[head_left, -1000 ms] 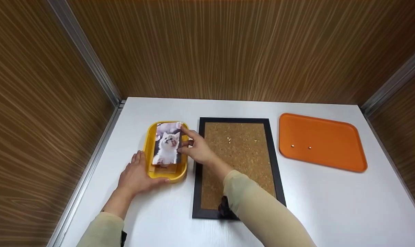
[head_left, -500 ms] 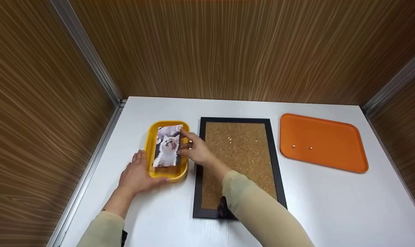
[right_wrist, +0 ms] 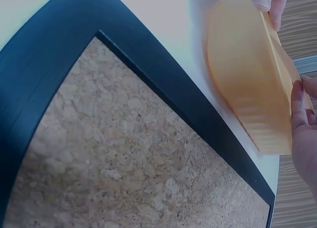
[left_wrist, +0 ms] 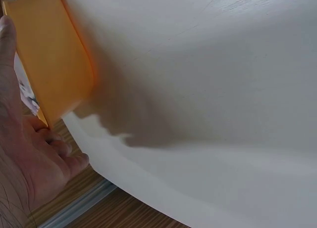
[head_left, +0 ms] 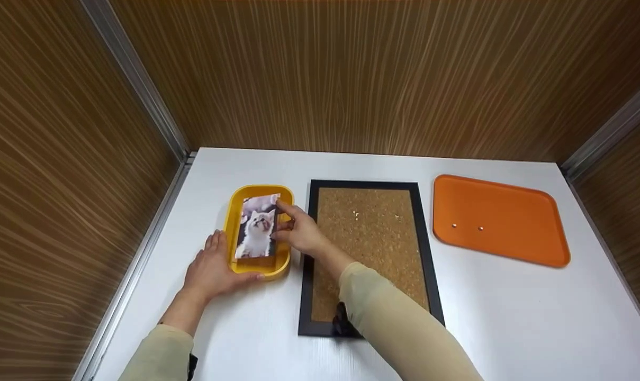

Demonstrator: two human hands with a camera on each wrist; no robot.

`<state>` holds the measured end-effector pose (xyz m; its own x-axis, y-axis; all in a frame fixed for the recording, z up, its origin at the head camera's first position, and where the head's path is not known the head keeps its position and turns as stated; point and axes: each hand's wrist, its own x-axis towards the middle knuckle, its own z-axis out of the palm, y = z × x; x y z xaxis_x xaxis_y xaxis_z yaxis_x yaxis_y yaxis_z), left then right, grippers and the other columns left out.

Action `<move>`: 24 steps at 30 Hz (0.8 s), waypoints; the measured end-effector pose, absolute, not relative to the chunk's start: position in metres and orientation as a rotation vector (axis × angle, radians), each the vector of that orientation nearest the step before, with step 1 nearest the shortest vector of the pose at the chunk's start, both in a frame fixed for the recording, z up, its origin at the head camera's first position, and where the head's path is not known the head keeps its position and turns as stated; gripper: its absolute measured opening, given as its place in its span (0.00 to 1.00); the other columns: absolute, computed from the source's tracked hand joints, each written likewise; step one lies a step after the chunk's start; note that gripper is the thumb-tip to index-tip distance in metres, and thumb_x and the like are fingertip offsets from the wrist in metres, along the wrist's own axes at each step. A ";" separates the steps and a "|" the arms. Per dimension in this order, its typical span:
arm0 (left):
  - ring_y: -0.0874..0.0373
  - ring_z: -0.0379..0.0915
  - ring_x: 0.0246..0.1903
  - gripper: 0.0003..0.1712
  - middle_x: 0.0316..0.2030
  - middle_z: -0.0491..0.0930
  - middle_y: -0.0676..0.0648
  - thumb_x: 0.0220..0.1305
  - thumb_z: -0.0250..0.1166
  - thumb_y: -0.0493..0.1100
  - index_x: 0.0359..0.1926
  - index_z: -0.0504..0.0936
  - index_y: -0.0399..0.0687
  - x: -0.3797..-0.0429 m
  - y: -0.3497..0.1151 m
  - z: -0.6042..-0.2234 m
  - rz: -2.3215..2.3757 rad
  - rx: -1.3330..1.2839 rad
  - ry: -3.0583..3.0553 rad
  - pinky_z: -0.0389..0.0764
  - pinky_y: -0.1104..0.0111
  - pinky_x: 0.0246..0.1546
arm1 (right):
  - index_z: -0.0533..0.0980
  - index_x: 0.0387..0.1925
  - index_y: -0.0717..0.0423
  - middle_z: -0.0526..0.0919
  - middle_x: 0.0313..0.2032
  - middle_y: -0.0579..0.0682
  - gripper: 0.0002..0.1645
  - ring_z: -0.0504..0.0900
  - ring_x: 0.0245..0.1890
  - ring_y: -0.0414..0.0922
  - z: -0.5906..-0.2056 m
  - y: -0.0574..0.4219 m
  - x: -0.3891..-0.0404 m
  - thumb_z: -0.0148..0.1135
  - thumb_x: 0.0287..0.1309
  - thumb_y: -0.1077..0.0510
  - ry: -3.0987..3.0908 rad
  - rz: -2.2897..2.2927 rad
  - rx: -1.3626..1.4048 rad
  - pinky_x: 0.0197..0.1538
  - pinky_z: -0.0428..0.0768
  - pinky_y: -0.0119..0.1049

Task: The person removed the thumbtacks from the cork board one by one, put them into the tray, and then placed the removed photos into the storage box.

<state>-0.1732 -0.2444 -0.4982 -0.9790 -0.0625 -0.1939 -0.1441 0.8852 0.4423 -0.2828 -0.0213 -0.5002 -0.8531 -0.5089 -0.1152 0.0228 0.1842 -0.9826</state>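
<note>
A photo card of a kitten (head_left: 258, 227) lies face up over the yellow tray (head_left: 228, 246), tilted a little. My right hand (head_left: 302, 230) pinches the card along its right edge, with the thumb low and the index finger near the top corner. Under the card's lower edge a brownish piece shows in the tray, mostly hidden. My left hand (head_left: 212, 267) spans the tray's near left corner, thumb along the front rim and fingers along the left side. In the left wrist view its fingers touch the tray's wall (left_wrist: 54, 55); the right wrist view shows both hands at the rim.
A black-framed corkboard (head_left: 370, 254) lies right of the tray, under my right forearm, with several small gold pins (head_left: 355, 215) stuck in it. Farther right is an orange tray (head_left: 502, 219) bearing two small shiny pins (head_left: 480, 228). Wood-grain walls enclose the white table (head_left: 510, 317).
The kitten card has come slightly down and toward me within the yellow tray, covering more of the piece beneath. My right hand follows it; the left hand stays in place.
</note>
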 end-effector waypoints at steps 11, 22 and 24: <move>0.21 0.53 0.74 0.83 0.80 0.46 0.24 0.48 0.75 0.79 0.82 0.45 0.27 -0.173 -0.244 -0.499 0.696 -0.155 2.873 0.62 0.30 0.71 | 0.61 0.81 0.60 0.72 0.67 0.60 0.50 0.85 0.54 0.51 -0.504 -0.030 -0.282 0.69 0.61 0.76 1.969 -1.793 -0.453 0.53 0.88 0.39; 0.22 0.50 0.76 0.83 0.81 0.44 0.25 0.47 0.74 0.80 0.83 0.45 0.30 -0.173 -0.245 -0.499 0.696 -0.164 2.858 0.59 0.30 0.72 | 0.60 0.82 0.58 0.74 0.66 0.56 0.51 0.84 0.51 0.48 -0.505 -0.033 -0.280 0.71 0.61 0.74 2.033 -1.708 -0.445 0.52 0.88 0.37; 0.23 0.51 0.75 0.83 0.81 0.45 0.25 0.48 0.75 0.80 0.83 0.45 0.29 -0.173 -0.245 -0.499 0.691 -0.156 2.868 0.61 0.30 0.71 | 0.60 0.82 0.58 0.74 0.66 0.57 0.51 0.84 0.51 0.47 -0.506 -0.033 -0.280 0.72 0.61 0.73 2.052 -1.687 -0.459 0.51 0.88 0.37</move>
